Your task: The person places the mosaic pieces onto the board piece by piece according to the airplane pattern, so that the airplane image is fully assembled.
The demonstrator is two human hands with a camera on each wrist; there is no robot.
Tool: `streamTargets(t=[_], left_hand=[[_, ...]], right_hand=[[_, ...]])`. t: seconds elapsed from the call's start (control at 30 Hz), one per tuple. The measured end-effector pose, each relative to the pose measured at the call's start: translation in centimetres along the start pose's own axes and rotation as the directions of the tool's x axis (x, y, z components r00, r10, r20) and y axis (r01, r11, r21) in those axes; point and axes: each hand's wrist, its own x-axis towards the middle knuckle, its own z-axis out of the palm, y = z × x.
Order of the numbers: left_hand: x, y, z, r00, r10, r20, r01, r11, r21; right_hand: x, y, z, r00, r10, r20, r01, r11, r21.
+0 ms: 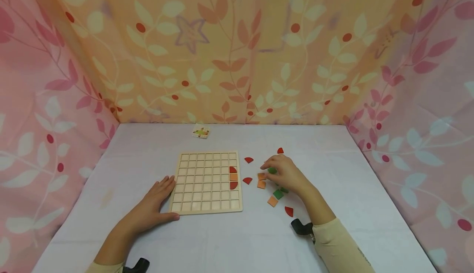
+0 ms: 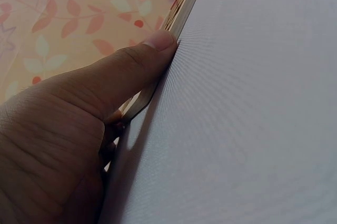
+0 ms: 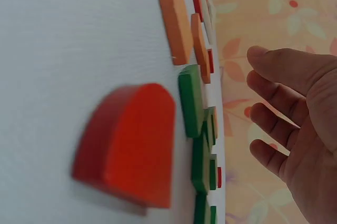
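Note:
My left hand [image 1: 156, 197] rests at the near left corner of a square wooden grid board [image 1: 207, 213]. Its fingers lie along the left side, and in the left wrist view the thumb [image 2: 158, 40] touches the near edge. On the board sit an orange square tile [image 1: 233, 177] and two red quarter-round tiles [image 1: 233, 170], all in the right-hand column. My right hand [image 1: 285, 174] hovers over the loose tiles right of the board. The right wrist view shows its fingers [image 3: 274, 118] loosely bent, holding nothing, with several green tiles [image 3: 190, 103] below.
Loose orange tiles [image 1: 272, 201], a green tile [image 1: 278, 194] and red tiles [image 1: 289, 211] lie scattered on the white table [image 1: 207, 244]. A small patterned card [image 1: 201, 131] lies behind the board. Floral cloth walls [image 1: 237, 100] stand at the back and sides.

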Motion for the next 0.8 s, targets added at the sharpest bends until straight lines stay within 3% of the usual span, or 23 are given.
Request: streamTargets(t=[0.43,0.8], left_hand=[[0.1,0.2,-0.2,0.998,-0.038,0.04,0.038,0.999,-0.008],[0.1,0.1,-0.2,0.998,-0.051,0.047,0.051,0.999,-0.001]], right_hand=[[0.0,0.9,1.3,1.0,-0.018,0.024,0.017,1.0,0.02],[0.0,1.3,2.3,0.999,0.004,0.043,-0.001,0.998,-0.067]])
